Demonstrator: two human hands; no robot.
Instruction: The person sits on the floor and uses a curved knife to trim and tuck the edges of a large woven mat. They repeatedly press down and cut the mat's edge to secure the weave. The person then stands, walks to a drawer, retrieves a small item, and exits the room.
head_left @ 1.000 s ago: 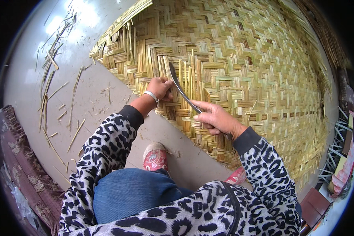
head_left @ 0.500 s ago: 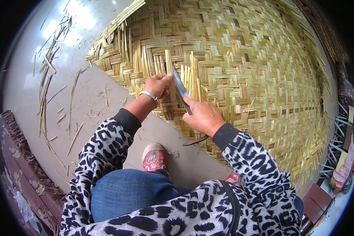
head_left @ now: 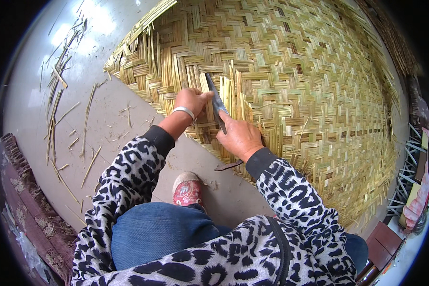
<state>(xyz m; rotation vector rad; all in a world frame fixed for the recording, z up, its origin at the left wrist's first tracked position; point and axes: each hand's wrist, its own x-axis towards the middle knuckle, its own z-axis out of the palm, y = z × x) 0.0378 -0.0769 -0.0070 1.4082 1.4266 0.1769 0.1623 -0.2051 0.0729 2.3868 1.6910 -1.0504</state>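
A big woven mat (head_left: 310,86) of yellow-green split strips spreads over the floor ahead of me. At its near left edge, my left hand (head_left: 191,101) pinches an upright flat strip (head_left: 204,82) between thumb and fingers. My right hand (head_left: 241,137) is wrapped round a knife (head_left: 216,99), whose grey blade points away from me and lies just right of that strip. A dark curved end piece (head_left: 229,165) shows below the right hand; its join to the knife is hidden. Several loose strip ends (head_left: 231,93) stand up right of the blade.
Cut strips and scraps (head_left: 57,102) lie scattered on the pale floor (head_left: 114,114) at left. A patterned maroon cloth (head_left: 33,200) hangs at the lower left. Near the mat's edge is my red shoe (head_left: 187,190). A metal rack (head_left: 400,181) and a brown box (head_left: 384,242) stand at right.
The knife and my right hand have shifted slightly left and away from me, bringing the blade closer along the strip. The strip's top end sits lower, still in my left hand.
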